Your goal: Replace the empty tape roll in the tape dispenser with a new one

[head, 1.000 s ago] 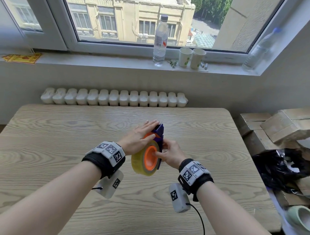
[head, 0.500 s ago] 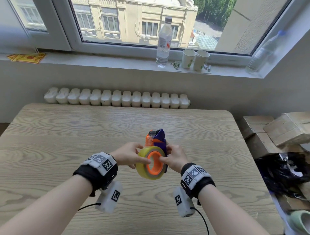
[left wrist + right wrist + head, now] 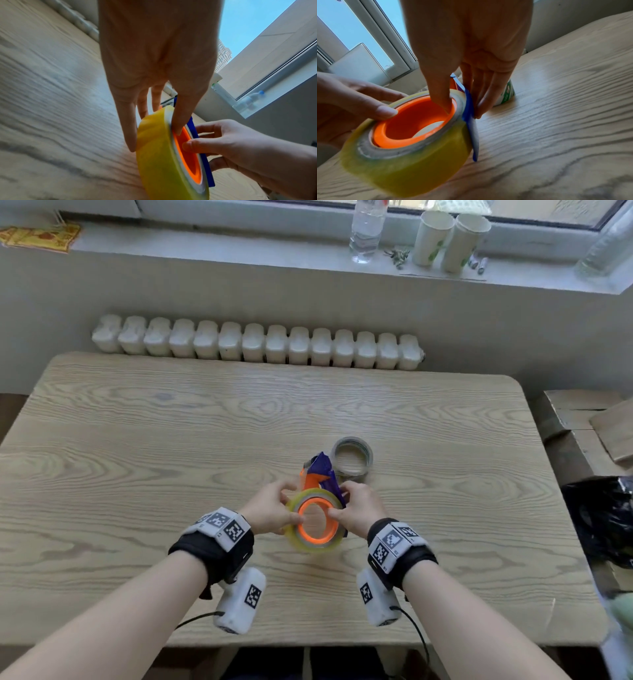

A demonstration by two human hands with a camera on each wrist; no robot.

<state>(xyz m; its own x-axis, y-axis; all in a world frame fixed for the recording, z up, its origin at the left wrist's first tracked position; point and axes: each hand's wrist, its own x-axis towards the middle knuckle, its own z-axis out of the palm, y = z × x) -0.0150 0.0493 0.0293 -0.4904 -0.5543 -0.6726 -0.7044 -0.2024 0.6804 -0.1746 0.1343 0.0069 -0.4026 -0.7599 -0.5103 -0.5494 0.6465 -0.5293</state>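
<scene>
A blue and orange tape dispenser (image 3: pixel 322 470) is held just above the wooden table (image 3: pixel 137 474). A full yellow tape roll (image 3: pixel 310 546) sits around its orange hub (image 3: pixel 412 121). My left hand (image 3: pixel 291 508) pinches the roll, thumb on the hub's rim and fingers on the far face (image 3: pixel 154 139). My right hand (image 3: pixel 337 505) pinches the dispenser, thumb inside the hub and fingers behind the blue side plate (image 3: pixel 462 111). The empty roll (image 3: pixel 352 472) lies flat on the table just beyond the dispenser, and shows behind my right fingers (image 3: pixel 506 93).
A white radiator (image 3: pixel 257 347) runs along the table's far edge. On the window sill stand a water bottle (image 3: pixel 366 231) and two paper cups (image 3: pixel 445 241). Cardboard boxes (image 3: pixel 582 419) and a black bag (image 3: pixel 603 518) crowd the right side.
My left hand went from lying flat over the roll to pinching its rim. The dispenser tipped so the hub faces up. My view dropped, and the empty roll now shows.
</scene>
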